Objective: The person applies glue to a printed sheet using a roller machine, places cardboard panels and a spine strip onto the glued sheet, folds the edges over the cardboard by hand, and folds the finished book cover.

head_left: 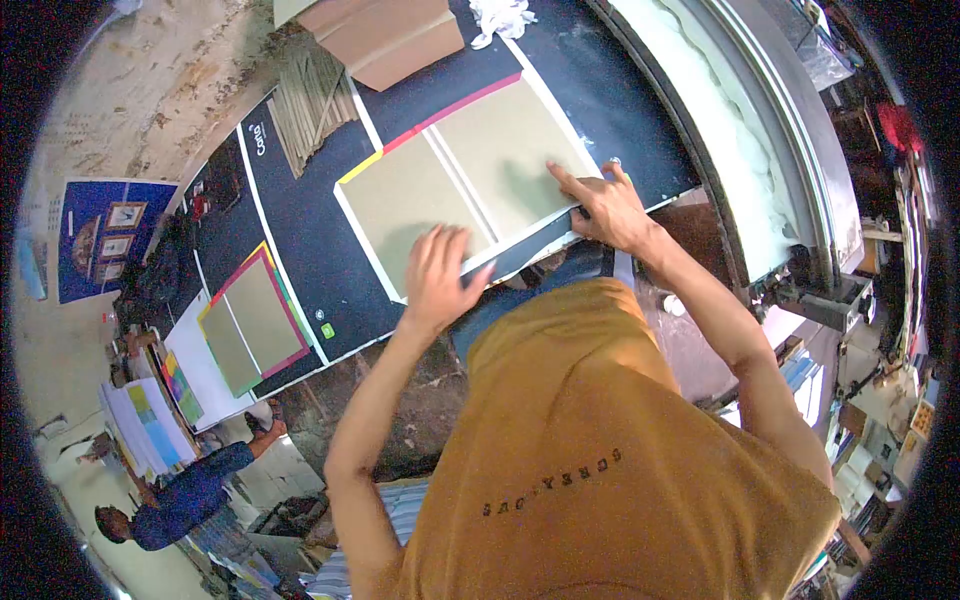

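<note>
Two grey-beige boards, a left board (400, 205) and a right board (505, 130), lie side by side on a white-edged cover sheet (362, 240), with a narrow gap between them. Along the far edge runs a folded strip (440, 122) in yellow, red and magenta. My left hand (440, 275) is at the near edge of the left board, its fingers stretched out and slightly blurred. At the near right corner of the cover is my right hand (612, 208), fingers spread and index finger reaching over the board. Neither hand visibly grips anything.
A second cover with boards (255, 325) lies farther left on the dark table (310, 225). Behind are a pile of board strips (305, 100) and a cardboard box (385, 40). A large machine (740, 130) borders the right. Another person (185, 500) works at lower left.
</note>
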